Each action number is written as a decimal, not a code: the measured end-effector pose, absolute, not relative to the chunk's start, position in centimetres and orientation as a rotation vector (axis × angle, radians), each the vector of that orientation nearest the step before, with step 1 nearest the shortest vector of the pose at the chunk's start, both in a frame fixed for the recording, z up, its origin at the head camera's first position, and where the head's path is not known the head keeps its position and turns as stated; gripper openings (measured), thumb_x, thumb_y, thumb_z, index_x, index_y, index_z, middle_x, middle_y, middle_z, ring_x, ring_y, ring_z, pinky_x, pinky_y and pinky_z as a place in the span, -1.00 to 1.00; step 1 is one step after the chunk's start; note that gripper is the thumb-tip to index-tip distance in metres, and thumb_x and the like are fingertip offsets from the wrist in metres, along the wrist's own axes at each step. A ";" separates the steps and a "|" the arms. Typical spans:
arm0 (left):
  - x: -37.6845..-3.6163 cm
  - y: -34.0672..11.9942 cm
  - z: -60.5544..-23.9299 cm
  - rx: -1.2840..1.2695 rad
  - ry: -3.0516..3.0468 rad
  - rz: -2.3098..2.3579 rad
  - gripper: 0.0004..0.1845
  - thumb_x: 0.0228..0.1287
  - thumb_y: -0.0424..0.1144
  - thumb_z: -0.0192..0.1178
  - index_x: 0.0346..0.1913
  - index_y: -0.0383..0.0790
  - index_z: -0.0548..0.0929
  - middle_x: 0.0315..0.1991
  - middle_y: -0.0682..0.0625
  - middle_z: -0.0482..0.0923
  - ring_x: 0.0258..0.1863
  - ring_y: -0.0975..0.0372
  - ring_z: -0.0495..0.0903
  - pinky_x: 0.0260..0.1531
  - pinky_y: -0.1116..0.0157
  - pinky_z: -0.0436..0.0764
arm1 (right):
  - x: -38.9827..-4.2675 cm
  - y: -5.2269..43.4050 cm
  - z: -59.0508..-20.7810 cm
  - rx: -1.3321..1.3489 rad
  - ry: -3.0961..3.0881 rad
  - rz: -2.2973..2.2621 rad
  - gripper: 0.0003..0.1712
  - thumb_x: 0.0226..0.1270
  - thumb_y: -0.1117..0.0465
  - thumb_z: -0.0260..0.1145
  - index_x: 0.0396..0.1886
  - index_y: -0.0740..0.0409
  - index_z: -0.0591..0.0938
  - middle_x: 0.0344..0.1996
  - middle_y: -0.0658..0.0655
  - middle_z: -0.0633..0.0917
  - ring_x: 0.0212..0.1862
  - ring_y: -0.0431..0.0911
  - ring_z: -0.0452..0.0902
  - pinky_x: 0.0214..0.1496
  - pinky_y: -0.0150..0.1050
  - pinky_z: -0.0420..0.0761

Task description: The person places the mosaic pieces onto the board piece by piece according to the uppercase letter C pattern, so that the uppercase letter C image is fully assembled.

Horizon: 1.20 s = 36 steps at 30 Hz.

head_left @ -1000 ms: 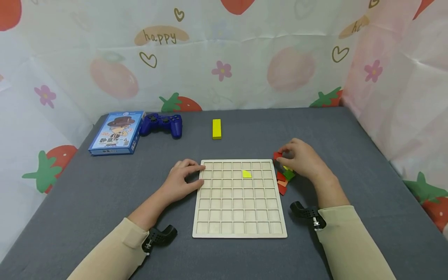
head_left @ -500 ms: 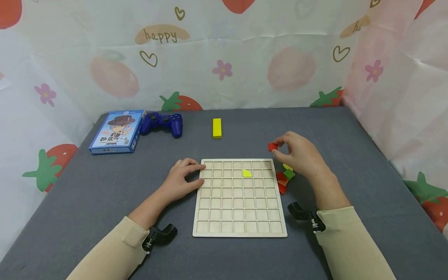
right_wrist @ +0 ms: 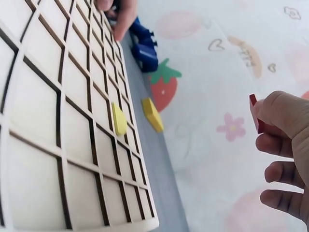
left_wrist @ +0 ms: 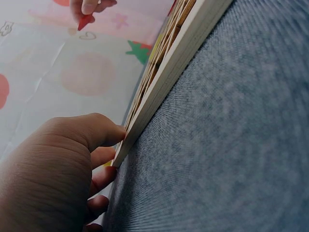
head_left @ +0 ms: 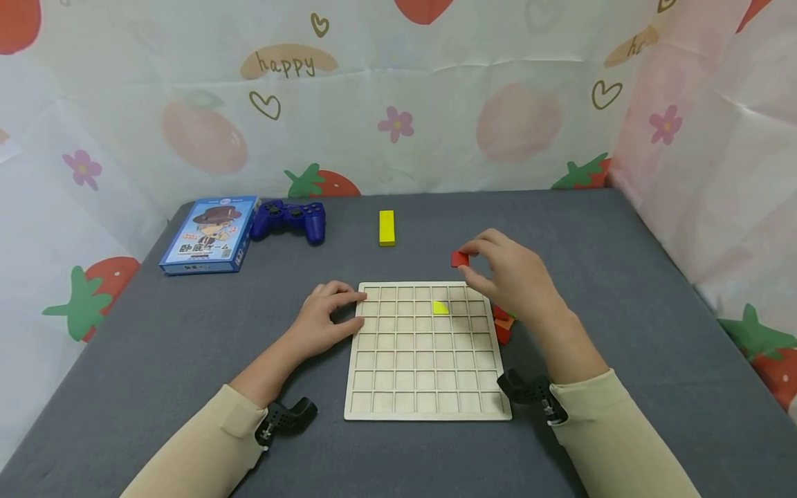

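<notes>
A: We are seeing the red piece [head_left: 459, 259] hanging above the far right edge of the grid board [head_left: 426, 394], the right hand [head_left: 513, 277] pinching it.

B: And the left hand [head_left: 324, 321], fingers relaxed, is resting against the board's far left corner on the bench [head_left: 156, 360].

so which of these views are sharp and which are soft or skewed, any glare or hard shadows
Head view: sharp, even soft light, faint shadows under the right hand holding the red piece, no glare. Left wrist view: left hand blurred close up. Right wrist view: wooden grid board steeply skewed.
</notes>
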State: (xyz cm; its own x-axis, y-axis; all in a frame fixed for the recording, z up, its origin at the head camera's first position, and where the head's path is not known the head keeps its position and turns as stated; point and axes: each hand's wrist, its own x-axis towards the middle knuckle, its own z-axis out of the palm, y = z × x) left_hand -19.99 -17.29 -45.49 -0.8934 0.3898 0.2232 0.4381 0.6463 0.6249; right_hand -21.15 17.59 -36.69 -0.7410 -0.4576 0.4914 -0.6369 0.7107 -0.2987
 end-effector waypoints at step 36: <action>-20.0 -17.3 -45.4 -0.702 -2.779 -1.093 -0.53 0.31 -0.18 0.40 0.27 -0.17 0.69 0.11 -0.08 0.53 -0.01 0.04 0.38 0.03 -0.01 0.32 | -20.4 12.6 -41.1 0.841 -2.927 0.679 -0.71 0.42 0.00 0.43 0.00 0.03 0.78 -0.32 -0.06 0.55 -0.37 -0.17 0.40 -0.34 -0.24 0.45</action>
